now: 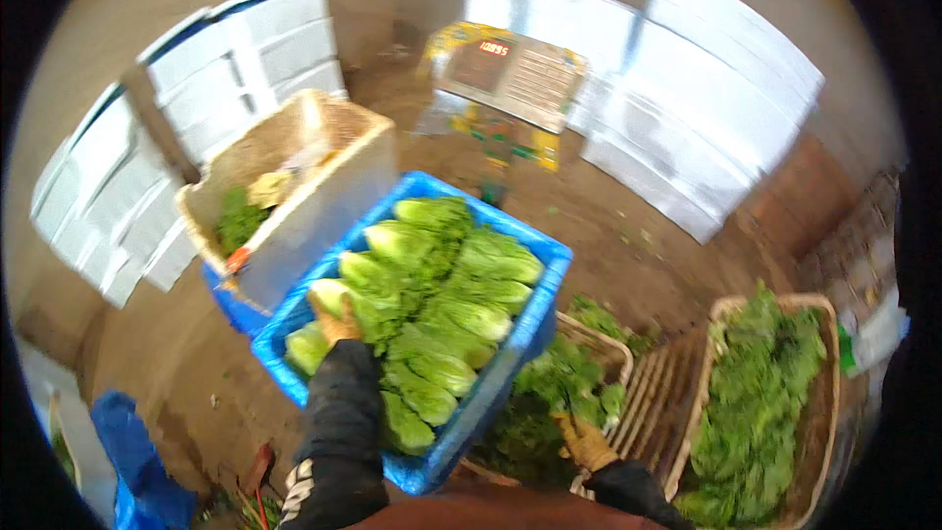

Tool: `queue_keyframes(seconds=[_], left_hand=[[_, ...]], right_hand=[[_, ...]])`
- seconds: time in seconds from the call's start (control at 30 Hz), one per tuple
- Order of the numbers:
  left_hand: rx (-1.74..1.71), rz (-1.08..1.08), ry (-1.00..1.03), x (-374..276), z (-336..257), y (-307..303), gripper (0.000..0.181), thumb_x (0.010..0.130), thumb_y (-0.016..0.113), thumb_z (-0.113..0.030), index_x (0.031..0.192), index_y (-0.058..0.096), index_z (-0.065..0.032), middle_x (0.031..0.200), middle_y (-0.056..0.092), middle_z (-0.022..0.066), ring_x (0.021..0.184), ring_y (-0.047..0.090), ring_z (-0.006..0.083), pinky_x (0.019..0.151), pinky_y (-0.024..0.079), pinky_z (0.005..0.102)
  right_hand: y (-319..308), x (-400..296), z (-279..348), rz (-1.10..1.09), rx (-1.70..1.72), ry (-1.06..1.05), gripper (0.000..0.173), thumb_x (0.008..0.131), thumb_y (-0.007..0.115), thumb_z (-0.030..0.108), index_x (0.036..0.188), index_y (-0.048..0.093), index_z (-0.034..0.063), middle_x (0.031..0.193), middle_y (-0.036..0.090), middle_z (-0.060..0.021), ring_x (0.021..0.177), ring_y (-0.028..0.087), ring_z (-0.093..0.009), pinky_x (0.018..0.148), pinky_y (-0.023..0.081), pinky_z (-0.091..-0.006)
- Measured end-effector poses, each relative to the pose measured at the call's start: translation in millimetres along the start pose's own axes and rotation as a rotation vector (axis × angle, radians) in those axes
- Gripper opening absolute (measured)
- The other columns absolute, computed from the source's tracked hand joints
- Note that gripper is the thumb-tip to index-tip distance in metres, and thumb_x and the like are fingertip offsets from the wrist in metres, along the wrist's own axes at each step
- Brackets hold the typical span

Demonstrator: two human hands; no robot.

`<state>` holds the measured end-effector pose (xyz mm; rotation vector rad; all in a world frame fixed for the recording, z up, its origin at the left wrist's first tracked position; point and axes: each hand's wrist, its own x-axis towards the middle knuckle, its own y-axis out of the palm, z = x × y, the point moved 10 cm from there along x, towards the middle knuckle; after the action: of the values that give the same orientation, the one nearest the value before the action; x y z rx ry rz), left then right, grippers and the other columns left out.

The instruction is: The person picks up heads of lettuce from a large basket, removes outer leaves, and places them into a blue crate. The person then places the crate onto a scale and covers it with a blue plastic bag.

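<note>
A blue-lined crate point(544, 281) holds two rows of green lettuce heads point(449, 313), their pale butts turned outward. My left hand point(338, 320), in a tan glove, reaches into its left side. The thumb and fingers straddle one lettuce head point(329, 293) and grip it near its butt. My right hand point(586, 443), gloved alike, is low beside a bin point(625, 362) of loose green leaves point(563, 372), right of the crate. Its fingers curl at the leaves; whether they hold something is not clear.
A white foam box point(316, 199) with some greens stands at the left. Behind the crate is a scale point(511, 77) with a lit display. White foam boxes point(699, 110) are stacked at the back. Another leaf-filled bin point(830, 383) stands right; a blue plastic sheet point(136, 456) lies lower left.
</note>
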<state>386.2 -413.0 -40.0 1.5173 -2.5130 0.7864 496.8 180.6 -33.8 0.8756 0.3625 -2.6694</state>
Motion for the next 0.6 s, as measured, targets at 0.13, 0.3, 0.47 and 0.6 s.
queue_keyframes(seconds=[0.13, 0.3, 0.47, 0.6], left_hand=[[1.133, 0.434, 0.199, 32.8, 67.8, 9.2, 0.052, 0.1, 0.053, -0.027, 0.149, 0.044, -0.0094, 0.144, 0.054, 0.0118, 0.13, 0.052, 0.0303, 0.112, 0.038, 0.0405], [0.351, 0.24, 0.091, 60.1, -19.0, -44.4, 0.058, 0.101, 0.057, -0.027, 0.151, 0.039, -0.0035, 0.146, 0.05, 0.0213, 0.13, 0.051, 0.031, 0.113, 0.038, 0.0391], [-0.138, 0.495, 0.193, -66.3, -211.2, 64.6, 0.06, 0.102, 0.054, -0.027, 0.152, 0.035, 0.0015, 0.155, 0.04, 0.0185, 0.14, 0.041, 0.0297, 0.116, 0.032, 0.0391], [-0.251, 1.57, 0.534, -365.4, -328.4, 179.4, 0.056, 0.097, 0.062, -0.027, 0.143, 0.047, 0.0015, 0.137, 0.058, 0.0164, 0.121, 0.057, 0.0304, 0.107, 0.043, 0.0385]], right_hand=[[-12.0, -53.3, 22.8, 0.047, -0.393, -0.179, 0.048, 0.103, 0.052, 0.03, 0.148, 0.046, 0.0169, 0.119, 0.068, -0.0173, 0.095, 0.067, -0.033, 0.085, 0.053, -0.0387], [-262.6, -232.8, -13.8, -1.179, -0.654, 0.145, 0.06, 0.092, 0.065, 0.038, 0.144, 0.049, 0.0109, 0.108, 0.072, -0.0153, 0.091, 0.07, -0.039, 0.077, 0.057, -0.0438], [-379.8, -291.7, -133.7, -1.038, -0.628, 0.92, 0.063, 0.088, 0.067, 0.051, 0.126, 0.059, 0.002, 0.108, 0.072, -0.02, 0.096, 0.07, -0.038, 0.081, 0.056, -0.0442], [-364.5, -283.9, -101.8, -1.167, -0.474, 0.356, 0.04, 0.087, 0.069, 0.037, 0.103, 0.064, 0.0006, 0.093, 0.07, -0.0184, 0.09, 0.068, -0.036, 0.078, 0.054, -0.0446]])
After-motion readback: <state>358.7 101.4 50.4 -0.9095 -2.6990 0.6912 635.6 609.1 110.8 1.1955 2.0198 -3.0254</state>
